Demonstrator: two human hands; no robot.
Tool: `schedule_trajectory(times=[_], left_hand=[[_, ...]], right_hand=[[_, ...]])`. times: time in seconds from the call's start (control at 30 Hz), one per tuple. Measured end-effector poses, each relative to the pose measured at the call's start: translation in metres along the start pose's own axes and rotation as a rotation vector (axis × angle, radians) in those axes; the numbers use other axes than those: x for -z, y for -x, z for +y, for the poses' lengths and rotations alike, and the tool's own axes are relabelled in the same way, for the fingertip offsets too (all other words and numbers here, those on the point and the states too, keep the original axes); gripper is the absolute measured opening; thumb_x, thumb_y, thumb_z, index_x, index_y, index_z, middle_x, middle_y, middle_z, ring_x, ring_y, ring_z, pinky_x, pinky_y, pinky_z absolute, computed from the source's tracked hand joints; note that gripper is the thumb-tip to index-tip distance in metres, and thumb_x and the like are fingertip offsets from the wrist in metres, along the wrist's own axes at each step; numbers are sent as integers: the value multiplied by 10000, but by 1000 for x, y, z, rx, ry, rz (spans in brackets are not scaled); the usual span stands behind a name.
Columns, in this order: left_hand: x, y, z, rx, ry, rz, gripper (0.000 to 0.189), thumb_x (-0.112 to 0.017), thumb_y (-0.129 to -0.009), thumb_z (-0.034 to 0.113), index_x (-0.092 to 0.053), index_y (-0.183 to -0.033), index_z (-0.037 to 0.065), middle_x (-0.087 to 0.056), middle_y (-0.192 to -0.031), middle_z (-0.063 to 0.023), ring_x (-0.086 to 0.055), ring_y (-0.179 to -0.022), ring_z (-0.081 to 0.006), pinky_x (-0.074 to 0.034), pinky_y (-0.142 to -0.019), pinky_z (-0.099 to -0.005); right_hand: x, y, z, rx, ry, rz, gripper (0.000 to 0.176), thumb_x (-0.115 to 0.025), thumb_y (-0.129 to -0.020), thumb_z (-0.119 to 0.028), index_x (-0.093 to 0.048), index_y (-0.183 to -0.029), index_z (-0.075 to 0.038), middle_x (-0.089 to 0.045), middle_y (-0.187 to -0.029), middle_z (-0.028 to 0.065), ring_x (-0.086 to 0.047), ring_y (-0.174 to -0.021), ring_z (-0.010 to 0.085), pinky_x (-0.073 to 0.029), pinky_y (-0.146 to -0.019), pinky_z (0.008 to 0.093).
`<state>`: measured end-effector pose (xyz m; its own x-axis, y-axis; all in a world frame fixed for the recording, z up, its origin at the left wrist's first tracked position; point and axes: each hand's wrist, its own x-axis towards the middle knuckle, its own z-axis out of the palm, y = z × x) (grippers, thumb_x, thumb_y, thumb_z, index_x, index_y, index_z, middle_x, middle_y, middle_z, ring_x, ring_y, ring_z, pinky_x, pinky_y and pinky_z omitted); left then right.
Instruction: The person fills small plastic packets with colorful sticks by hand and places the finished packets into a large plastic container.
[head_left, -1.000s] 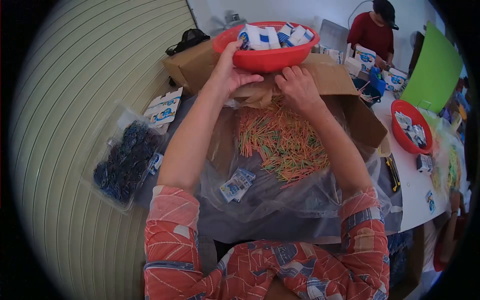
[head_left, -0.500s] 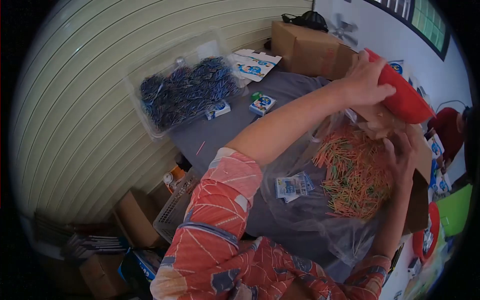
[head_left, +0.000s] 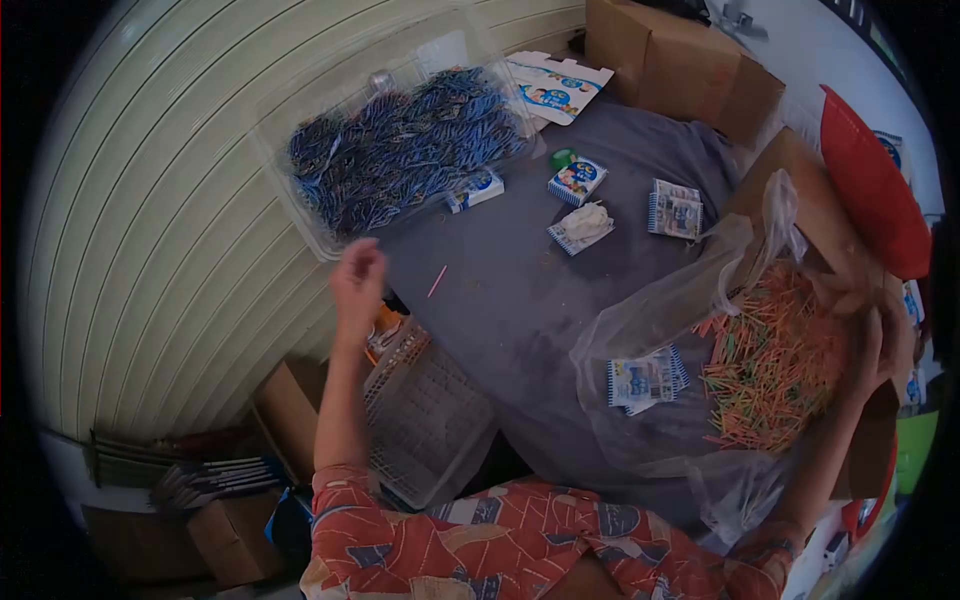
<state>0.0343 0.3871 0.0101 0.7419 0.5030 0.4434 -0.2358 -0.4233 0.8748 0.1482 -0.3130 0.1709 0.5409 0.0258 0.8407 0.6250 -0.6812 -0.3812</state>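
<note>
My left hand point(head_left: 358, 285) is raised beside the lower left edge of a clear plastic tray point(head_left: 325, 245) that holds many blue twisted pieces point(head_left: 400, 150). Its fingers are loosely bent, with nothing visible between them. My right hand point(head_left: 872, 345) is at the far right, its fingers drawn together against the brown cardboard and partly hidden. Beside it, a heap of thin orange and green sticks point(head_left: 770, 365) lies on clear plastic film point(head_left: 640, 330). The red bowl point(head_left: 870, 180) leans above the cardboard box, touched by neither hand.
Blue-and-white packets point(head_left: 645, 380), a small box point(head_left: 578, 180) and a packet with a whitish lump point(head_left: 583, 228) lie on the grey cloth point(head_left: 500, 290). A plastic basket point(head_left: 425, 420) and cardboard boxes point(head_left: 235, 540) are below left. A large carton point(head_left: 680, 70) stands at the back.
My left hand has let go of the red bowl and swung far left to the clear tray. My right hand's fingers have drawn together. The view has shifted, and more packets show.
</note>
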Motion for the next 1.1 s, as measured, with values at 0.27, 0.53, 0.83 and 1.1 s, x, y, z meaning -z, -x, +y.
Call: schedule_trajectory(times=[0.27, 0.53, 0.83, 1.1], left_hand=[[-167, -78, 9, -538, -876, -182, 159, -664, -820, 126, -670, -955, 42, -607, -934, -140, -623, -914, -332, -552, -700, -442], [-205, -136, -54, -725, -997, -170, 296, -641, -760, 115, -702, -1049, 93, -612, -892, -60, -634, -831, -264, -557, -616, -388], [-220, -156, -66, -698, -1008, -171, 362, -643, -718, 71, -671, -1078, 91, -621, -908, -58, -638, -814, -274, -564, -631, -393], [-213, -168, -88, -773, -1120, -249, 348, -652, -764, 127, -634, -1112, 129, -642, -952, -80, -657, -848, -308, -565, -669, -438]], right_hand=[[-14, -1, 37, -83, 52, -14, 158, -569, -971, -10, -635, -1108, 31, -627, -1057, 22, -570, -952, 94, -449, -863, 227], [-26, 2, -22, 66, 156, -74, 162, -511, -975, 10, -599, -1104, 51, -606, -1097, 105, -572, -1039, 180, -421, -940, 274], [-25, 2, -25, 76, 288, -81, 176, -515, -946, 33, -603, -1098, 50, -612, -1122, 122, -589, -1054, 214, -434, -943, 300], [-33, -6, -46, 83, 295, -85, 136, -600, -900, 5, -642, -1029, 20, -648, -1060, 113, -615, -1037, 227, -445, -939, 311]])
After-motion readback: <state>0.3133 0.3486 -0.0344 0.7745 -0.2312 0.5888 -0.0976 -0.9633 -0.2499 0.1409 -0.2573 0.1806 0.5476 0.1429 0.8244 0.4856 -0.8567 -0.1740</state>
